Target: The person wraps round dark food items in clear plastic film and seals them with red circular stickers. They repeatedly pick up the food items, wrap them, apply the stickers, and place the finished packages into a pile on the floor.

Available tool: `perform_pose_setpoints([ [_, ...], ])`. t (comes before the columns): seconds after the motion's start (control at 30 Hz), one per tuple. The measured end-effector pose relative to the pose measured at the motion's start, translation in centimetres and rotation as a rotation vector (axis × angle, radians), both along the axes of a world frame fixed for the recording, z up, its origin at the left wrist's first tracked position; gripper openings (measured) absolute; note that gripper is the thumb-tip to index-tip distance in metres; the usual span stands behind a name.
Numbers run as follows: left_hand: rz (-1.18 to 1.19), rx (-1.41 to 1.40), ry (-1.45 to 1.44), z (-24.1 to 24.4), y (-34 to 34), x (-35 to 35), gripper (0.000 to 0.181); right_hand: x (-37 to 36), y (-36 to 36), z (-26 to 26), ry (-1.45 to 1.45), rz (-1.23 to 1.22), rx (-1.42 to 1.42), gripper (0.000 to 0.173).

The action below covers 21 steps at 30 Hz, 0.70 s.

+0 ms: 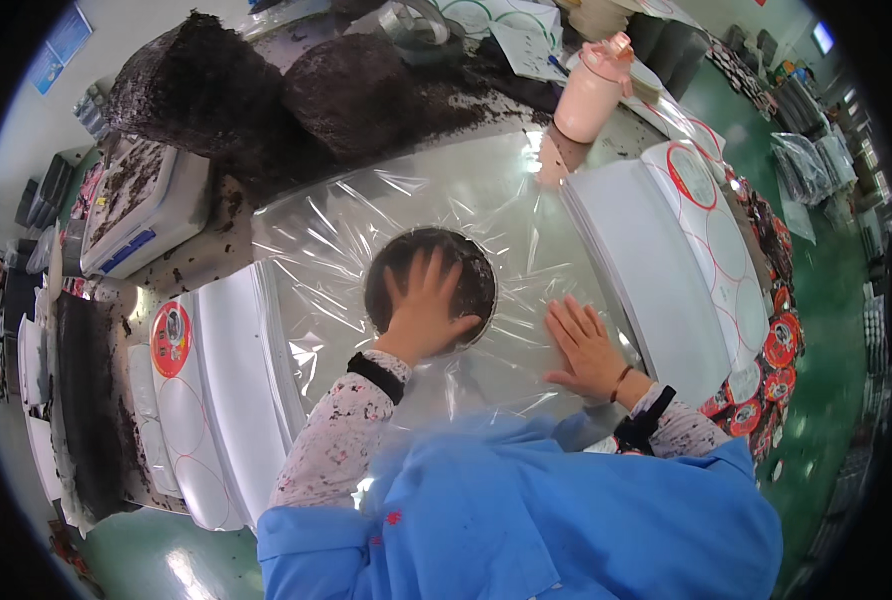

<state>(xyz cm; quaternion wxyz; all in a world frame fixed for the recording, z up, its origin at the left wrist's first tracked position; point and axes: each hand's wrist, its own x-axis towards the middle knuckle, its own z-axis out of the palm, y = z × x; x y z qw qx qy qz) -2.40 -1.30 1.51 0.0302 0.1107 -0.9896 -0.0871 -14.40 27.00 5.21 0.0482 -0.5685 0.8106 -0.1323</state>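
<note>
A sheet of clear plastic film (326, 232) lies wrinkled over the work table, its creases spreading out from a dark round disc (386, 262), perhaps dried seaweed. My left hand (427, 307) rests flat on the disc with the fingers spread. To its right, my right hand (584, 349) lies palm down on the film, fingers apart, near a stack of white sheets. Neither hand grips anything. Whether the film passes over or under the disc I cannot tell.
Large dark piles (190, 82) and a pink bottle (590, 94) stand at the back. A white plastic box (153, 217) sits at the left. Stacks of white sheets (247, 360) flank the film, the right stack (656, 277) near round red labels (780, 341).
</note>
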Motion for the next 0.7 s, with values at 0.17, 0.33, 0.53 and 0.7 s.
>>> perform_pose_setpoints([
  [0.17, -0.007, -0.046, -0.014, 1.6, 1.7, 0.1, 0.088, -3.3, -1.8, 5.9, 0.439, 0.202, -0.191, 0.026],
  [0.33, -0.002, 0.111, -0.033, 0.5, 2.7, 1.4, 0.102, -1.7, 1.7, 3.9, -0.564, -0.704, -0.809, 0.021],
  [0.53, 0.063, 0.157, -0.129, 2.8, 2.8, -0.6, 0.103, 7.8, -3.1, 1.3, -0.523, 0.239, 0.129, 0.047],
  [0.7, 0.028, 0.212, -0.056, -0.3, 2.3, 0.4, 0.105, 7.4, -7.7, 0.7, 0.188, 0.342, -0.425, 0.078],
])
